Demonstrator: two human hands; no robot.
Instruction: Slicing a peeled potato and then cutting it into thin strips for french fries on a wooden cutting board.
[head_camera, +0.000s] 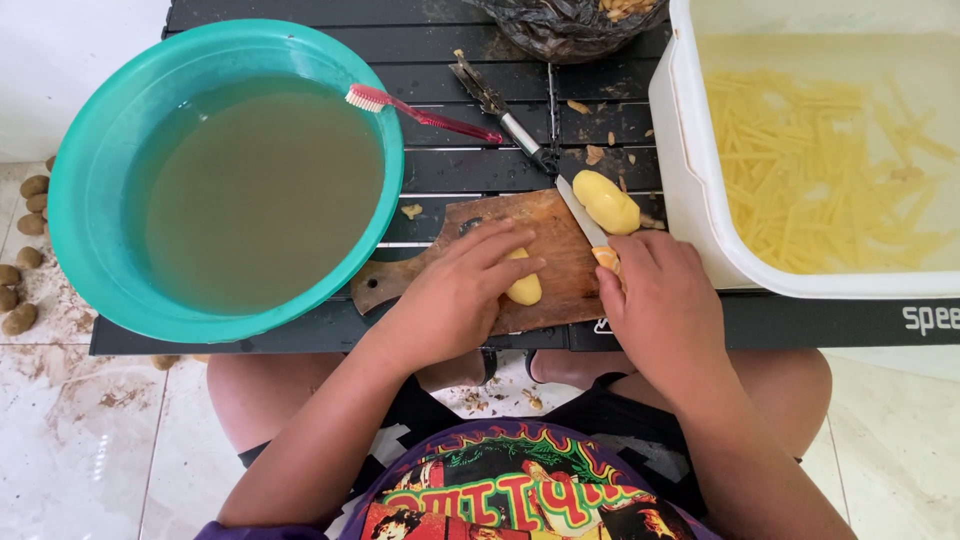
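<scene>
Head view: left hand (462, 290) is clamped down over a peeled potato (524, 289) on the board (545, 262), and the right hand (660, 300) is wrapped around the knife (582, 213) handle. With those fingertips just beside the blade, I'd say one slip on the wet spud nicks them. The teal basin (80, 180) holds murky water with a toothbrush (425, 115) on its rim, and the white tub (690, 190) holds potato sticks soaking.

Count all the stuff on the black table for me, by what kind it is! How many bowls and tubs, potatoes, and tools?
Bowls and tubs: 2, the teal basin and the white tub
Peeled potatoes: 2, one under the left hand and one by the knife
Tools: 4, the toothbrush, peeler, knife and cutting board
Total: 8
</scene>
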